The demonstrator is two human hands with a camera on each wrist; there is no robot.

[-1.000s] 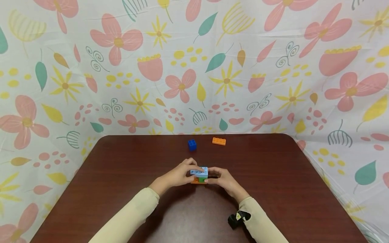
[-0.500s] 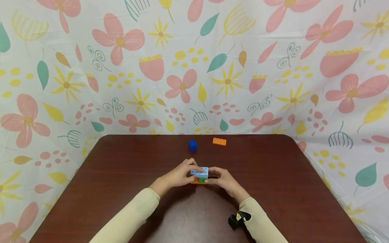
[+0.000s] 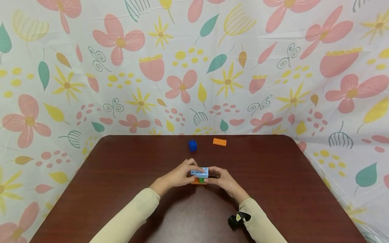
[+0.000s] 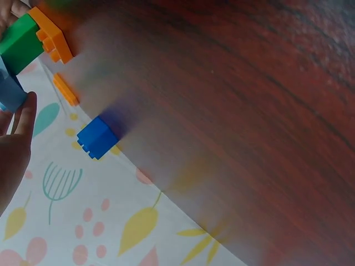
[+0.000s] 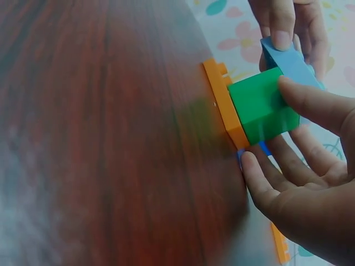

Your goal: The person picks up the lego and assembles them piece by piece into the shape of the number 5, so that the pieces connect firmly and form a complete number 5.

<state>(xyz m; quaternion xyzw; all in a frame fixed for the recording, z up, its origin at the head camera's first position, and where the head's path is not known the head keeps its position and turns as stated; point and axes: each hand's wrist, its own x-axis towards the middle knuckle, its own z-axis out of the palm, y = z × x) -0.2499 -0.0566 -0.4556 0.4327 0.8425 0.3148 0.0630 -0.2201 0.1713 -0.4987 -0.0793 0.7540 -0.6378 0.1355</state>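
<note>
A small stack stands near the middle of the table: an orange flat brick (image 5: pixel 224 105) at the bottom, a green brick (image 5: pixel 263 105) on it, and a light blue brick (image 3: pixel 199 174) on top. My left hand (image 3: pixel 182 173) pinches the light blue brick at its left part, fingers over the top. From the other side my right hand (image 3: pixel 223 179) grips the stack, its thumb against the green brick and other fingers behind it. Whether the light blue brick sits fully down on the green one, I cannot tell.
Behind the stack, a dark blue brick (image 3: pixel 192 145) and a second orange flat brick (image 3: pixel 219 141) lie near the far edge of the brown table (image 3: pixel 136 152). A flowered cloth (image 3: pixel 182 50) hangs behind. A black device (image 3: pixel 237 221) is on the right wrist.
My right thumb has slid slightly left over the green brick. Both hands and the stack otherwise stay in place.
</note>
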